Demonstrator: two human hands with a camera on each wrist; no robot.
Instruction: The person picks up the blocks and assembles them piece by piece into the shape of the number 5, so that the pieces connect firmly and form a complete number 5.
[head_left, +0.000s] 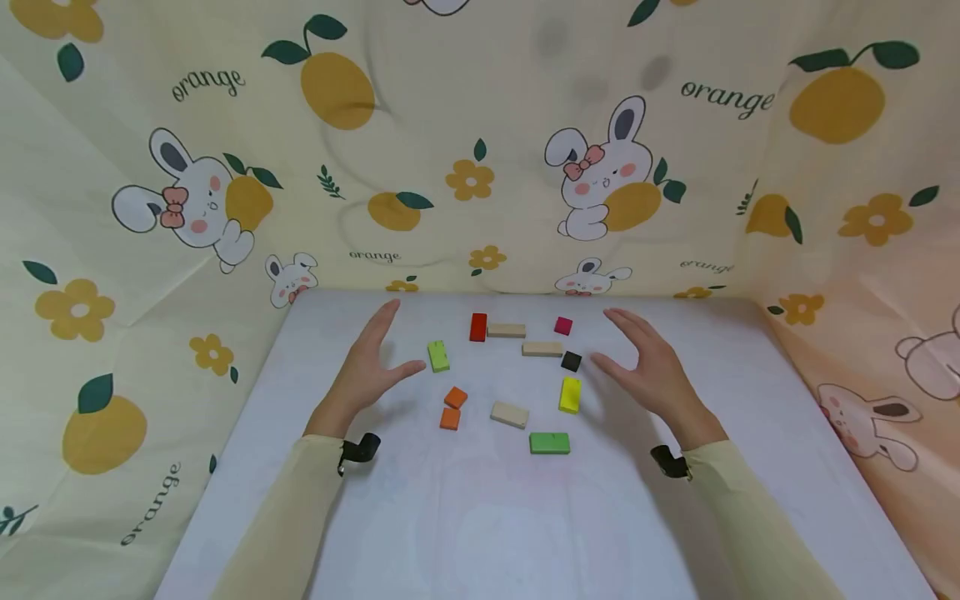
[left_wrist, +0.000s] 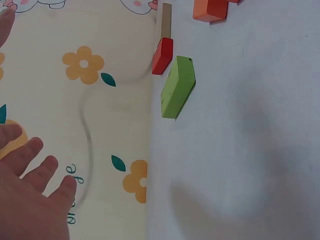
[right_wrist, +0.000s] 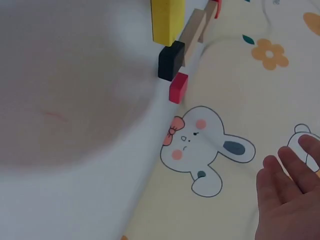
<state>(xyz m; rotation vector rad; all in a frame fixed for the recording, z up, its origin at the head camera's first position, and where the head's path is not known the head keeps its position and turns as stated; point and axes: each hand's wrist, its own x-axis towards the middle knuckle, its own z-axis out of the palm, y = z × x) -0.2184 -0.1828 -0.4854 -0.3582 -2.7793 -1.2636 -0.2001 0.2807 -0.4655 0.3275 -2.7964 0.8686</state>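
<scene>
My left hand [head_left: 363, 367] hovers over the left of the table, fingers extended and thumb spread, holding nothing. Nearest to its thumb lies a light green block [head_left: 438, 356]. On the other side my right hand [head_left: 656, 375] is likewise spread and holds nothing. Close to its thumb are a black block [head_left: 572, 362] and a yellow block [head_left: 570, 395]. Between the hands lie a red block [head_left: 477, 327], a pink-red block [head_left: 563, 326], two orange blocks [head_left: 450, 418], a green block [head_left: 550, 443] and three plain wooden blocks [head_left: 510, 415]. In both wrist views the fingers [left_wrist: 37, 155] are apart from every block.
The white table [head_left: 450, 525] ends at the back against a patterned cloth [head_left: 450, 100] with rabbits and oranges. More cloth hangs at the left and right sides. A small black wrist device [head_left: 362, 448] sits on each wrist.
</scene>
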